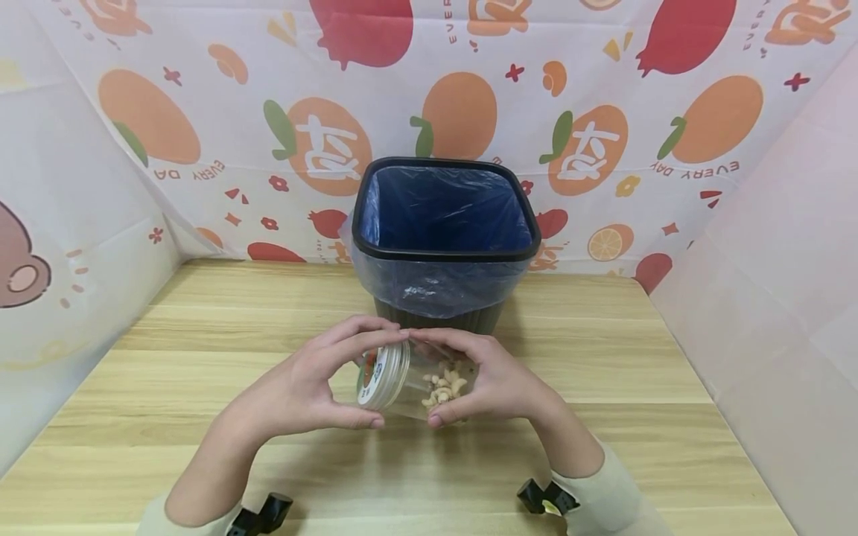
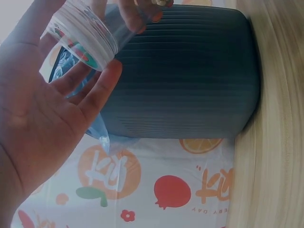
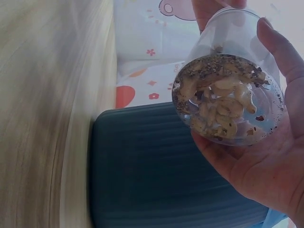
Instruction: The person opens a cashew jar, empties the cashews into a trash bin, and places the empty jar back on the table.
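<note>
A clear plastic jar (image 1: pixel 414 387) is held on its side in front of the bin, its lid toward the left. Cashews (image 1: pixel 445 384) and dark crumbs lie inside, gathered toward the base, as the right wrist view shows. My right hand (image 1: pixel 503 378) grips the jar's body near the base, thumb at the front and fingers over the top. Around the lid end, my left hand (image 1: pixel 302 383) curves with its fingers above and thumb below. The left wrist view has its fingertips at the edge of the screw lid (image 2: pixel 83 40), which bears a coloured label.
Just behind the jar stands a dark bin (image 1: pixel 445 257) lined with a translucent blue bag (image 1: pixel 436 286). The wood-grain table (image 1: pixel 603 357) ends at a fruit-printed cloth backdrop (image 1: pixel 462 112), with pale cloth at both sides.
</note>
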Tool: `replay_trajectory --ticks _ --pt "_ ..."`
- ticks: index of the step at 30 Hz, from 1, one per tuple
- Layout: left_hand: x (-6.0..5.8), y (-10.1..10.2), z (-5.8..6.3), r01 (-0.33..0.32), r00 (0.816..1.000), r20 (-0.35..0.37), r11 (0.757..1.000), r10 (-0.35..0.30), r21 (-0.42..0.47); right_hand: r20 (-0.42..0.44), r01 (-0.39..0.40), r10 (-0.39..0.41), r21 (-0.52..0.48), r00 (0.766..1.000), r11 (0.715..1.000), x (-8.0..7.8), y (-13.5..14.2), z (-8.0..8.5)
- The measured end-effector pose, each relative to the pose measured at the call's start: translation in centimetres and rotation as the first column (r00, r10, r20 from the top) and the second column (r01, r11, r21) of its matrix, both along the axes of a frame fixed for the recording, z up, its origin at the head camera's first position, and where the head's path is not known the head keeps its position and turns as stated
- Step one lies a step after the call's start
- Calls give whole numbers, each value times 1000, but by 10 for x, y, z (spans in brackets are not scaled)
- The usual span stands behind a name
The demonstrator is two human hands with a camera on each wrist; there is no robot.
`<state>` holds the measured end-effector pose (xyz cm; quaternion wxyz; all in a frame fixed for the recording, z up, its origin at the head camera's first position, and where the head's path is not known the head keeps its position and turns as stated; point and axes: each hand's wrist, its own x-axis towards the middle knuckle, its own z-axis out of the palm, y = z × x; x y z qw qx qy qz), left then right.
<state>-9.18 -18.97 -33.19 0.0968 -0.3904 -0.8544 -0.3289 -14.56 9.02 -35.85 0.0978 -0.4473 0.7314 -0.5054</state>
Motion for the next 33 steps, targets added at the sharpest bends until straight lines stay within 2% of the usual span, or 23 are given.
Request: replay_trajectory --ticks 4,9,20,33 --pt "0 -1 -1 2 999 -41 1000 -3 -27 -6 10 -10 2 1000 1000 -1 1 -1" --pt "0 -1 0 56 994 -94 998 -55 2 8 -10 10 -9 1000 1000 -2 2 -1" --pt "-2 1 0 111 990 -94 992 -105 61 15 -7 7 -1 1000 1000 -2 3 -1" --pt "-1 0 -2 64 996 -64 997 -60 53 -6 -6 6 2 1000 1000 -2 2 -3"
